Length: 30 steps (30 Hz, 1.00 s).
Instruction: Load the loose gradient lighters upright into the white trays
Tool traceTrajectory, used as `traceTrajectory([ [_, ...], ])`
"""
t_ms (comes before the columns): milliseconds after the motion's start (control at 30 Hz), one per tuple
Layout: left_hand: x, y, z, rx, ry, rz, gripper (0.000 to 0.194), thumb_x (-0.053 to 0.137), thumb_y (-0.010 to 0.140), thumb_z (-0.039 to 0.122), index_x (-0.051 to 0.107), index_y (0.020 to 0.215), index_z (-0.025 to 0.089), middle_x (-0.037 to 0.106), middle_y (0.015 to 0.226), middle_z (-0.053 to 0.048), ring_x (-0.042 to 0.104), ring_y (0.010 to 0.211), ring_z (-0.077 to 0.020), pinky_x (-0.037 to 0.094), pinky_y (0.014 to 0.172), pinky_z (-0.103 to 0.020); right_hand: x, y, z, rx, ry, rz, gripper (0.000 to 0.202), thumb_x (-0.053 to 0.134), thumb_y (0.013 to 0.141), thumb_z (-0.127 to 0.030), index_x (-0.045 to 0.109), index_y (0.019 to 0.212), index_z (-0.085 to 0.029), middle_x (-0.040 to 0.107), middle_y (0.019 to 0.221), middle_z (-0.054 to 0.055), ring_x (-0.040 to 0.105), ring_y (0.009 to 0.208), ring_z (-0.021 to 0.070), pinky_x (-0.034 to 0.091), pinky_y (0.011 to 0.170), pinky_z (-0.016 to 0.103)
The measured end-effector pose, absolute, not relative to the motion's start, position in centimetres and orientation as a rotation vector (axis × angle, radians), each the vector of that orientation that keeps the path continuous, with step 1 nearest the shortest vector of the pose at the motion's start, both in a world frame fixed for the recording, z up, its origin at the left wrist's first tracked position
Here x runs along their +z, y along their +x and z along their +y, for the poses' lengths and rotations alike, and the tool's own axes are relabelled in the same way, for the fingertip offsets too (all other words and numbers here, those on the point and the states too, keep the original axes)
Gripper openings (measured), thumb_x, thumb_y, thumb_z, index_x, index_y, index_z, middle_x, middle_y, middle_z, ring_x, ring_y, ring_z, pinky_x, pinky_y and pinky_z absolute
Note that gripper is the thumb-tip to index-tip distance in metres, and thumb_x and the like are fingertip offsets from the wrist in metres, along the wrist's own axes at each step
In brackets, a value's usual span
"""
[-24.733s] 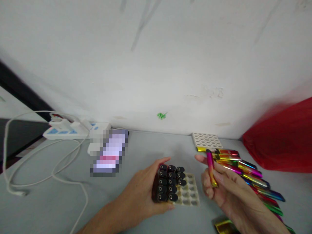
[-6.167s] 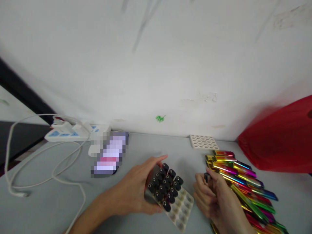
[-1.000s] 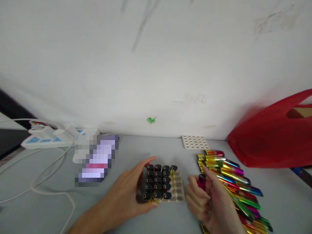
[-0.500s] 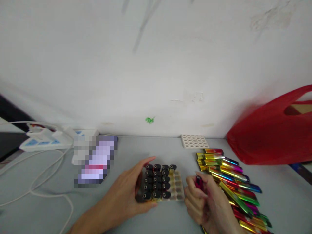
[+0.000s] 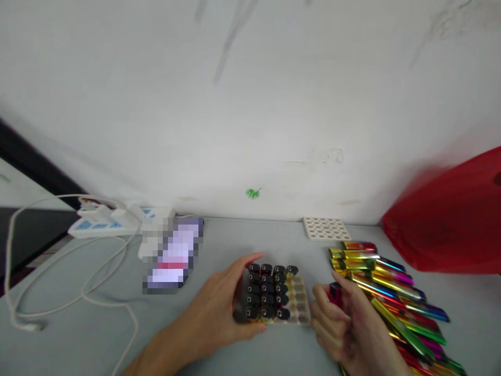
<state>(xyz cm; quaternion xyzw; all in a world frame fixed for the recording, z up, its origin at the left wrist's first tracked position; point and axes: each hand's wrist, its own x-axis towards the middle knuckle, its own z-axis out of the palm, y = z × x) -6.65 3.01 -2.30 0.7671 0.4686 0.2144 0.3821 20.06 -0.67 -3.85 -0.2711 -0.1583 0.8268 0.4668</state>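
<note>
No lettering, brand or number could be read. A green scrawl (image 5: 253,194) low on the pale wall (image 5: 250,115) formed no legible word, and the faint raised marks (image 5: 332,155) to its right were equally unclear. Blue patches on the white power strip (image 5: 97,227) showed no readable print, while pixelation obscured the phone's screen (image 5: 178,253).

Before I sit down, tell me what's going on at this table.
The person's left hand is wrapped around the left side of a group of black-topped pieces standing in a pale tray. Open cells show on the tray's right side. The right hand is closed around one dark-topped magenta piece, beside the tray. Shiny coloured pieces lie heaped farther right, near a white holed plate.
</note>
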Motion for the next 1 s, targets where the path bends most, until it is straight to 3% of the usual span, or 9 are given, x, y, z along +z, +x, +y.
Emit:
traceTrajectory([
  [167, -2.5, -6.7, 3.1, 0.566, 1.923, 1.181, 0.112, 0.099, 0.071, 0.022, 0.041, 0.165, 0.038, 0.071, 0.147, -0.006, 0.07, 0.129, -0.0371, 0.054, 0.114, -0.049, -2.9, 20.0, -0.8, 2.069, -0.692, -0.464, 0.072, 0.072, 0.093, -0.077, 0.035, 0.059, -0.025, 0.021, 0.05, -0.013, 0.008, 0.041, 0.0045, 0.014, 0.037, 0.019],
  [400, -2.7, -6.8, 3.2, 0.573, 1.829, 1.116, 0.116, 0.098, 0.074, 0.028, 0.035, 0.171, 0.034, 0.075, 0.139, -0.008, 0.077, 0.105, -0.0291, 0.063, 0.096, -0.04, -3.3, 20.2, -0.7, 2.022, -0.737, -0.406, 0.064, 0.077, 0.092, -0.063, 0.036, 0.059, -0.026, 0.021, 0.049, -0.013, 0.01, 0.041, 0.0052, 0.015, 0.036, 0.019],
  [600, -2.7, -6.8, 3.4, 0.544, 1.786, 1.099, 0.118, 0.098, 0.073, 0.03, 0.033, 0.171, 0.035, 0.077, 0.133, -0.006, 0.078, 0.107, -0.0312, 0.063, 0.096, -0.04, -3.6, 20.4, -0.8, 1.966, -0.742, -0.396, 0.061, 0.076, 0.092, -0.06, 0.039, 0.058, -0.026, 0.02, 0.049, -0.013, 0.009, 0.042, 0.0061, 0.014, 0.036, 0.02],
  [733, -2.5, -6.8, 3.4, 0.547, 1.792, 1.091, 0.115, 0.096, 0.074, 0.03, 0.034, 0.17, 0.035, 0.078, 0.13, -0.006, 0.078, 0.107, -0.0317, 0.063, 0.096, -0.04, -3.0, 20.5, -0.5, 1.909, -0.862, -0.511, 0.064, 0.074, 0.094, -0.07, 0.043, 0.062, -0.024, 0.021, 0.054, -0.013, 0.01, 0.047, 0.0069, 0.019, 0.042, 0.021],
  [833, -2.4, -6.7, 3.4, 0.543, 1.814, 1.098, 0.113, 0.096, 0.074, 0.03, 0.035, 0.169, 0.036, 0.078, 0.127, -0.005, 0.078, 0.108, -0.0323, 0.063, 0.098, -0.04, -3.0, 20.3, -0.3, 1.852, -0.913, -0.648, 0.064, 0.068, 0.092, -0.083, 0.052, 0.072, -0.024, 0.026, 0.052, -0.013, 0.01, 0.044, 0.007, 0.016, 0.039, 0.021],
  [900, -2.4, -6.7, 3.4, 0.526, 1.838, 1.109, 0.114, 0.096, 0.073, 0.029, 0.035, 0.169, 0.036, 0.079, 0.123, -0.004, 0.078, 0.107, -0.0325, 0.063, 0.096, -0.04, -2.9, 20.0, -0.4, 1.751, -0.985, -0.769, 0.06, 0.065, 0.094, -0.084, 0.059, 0.085, -0.025, 0.037, 0.053, -0.011, 0.017, 0.04, 0.008, 0.018, 0.038, 0.023],
  [1000, -2.4, -6.8, 3.4, 0.516, 1.852, 1.122, 0.113, 0.095, 0.075, 0.03, 0.034, 0.17, 0.035, 0.08, 0.12, -0.004, 0.078, 0.105, -0.0321, 0.063, 0.096, -0.04, -2.1, 19.4, -1.0, 1.408, -1.163, -0.965, 0.044, 0.066, 0.104, -0.067, 0.064, 0.092, -0.025, 0.055, 0.069, -0.004, 0.046, 0.055, 0.0131, 0.04, 0.054, 0.025],
])
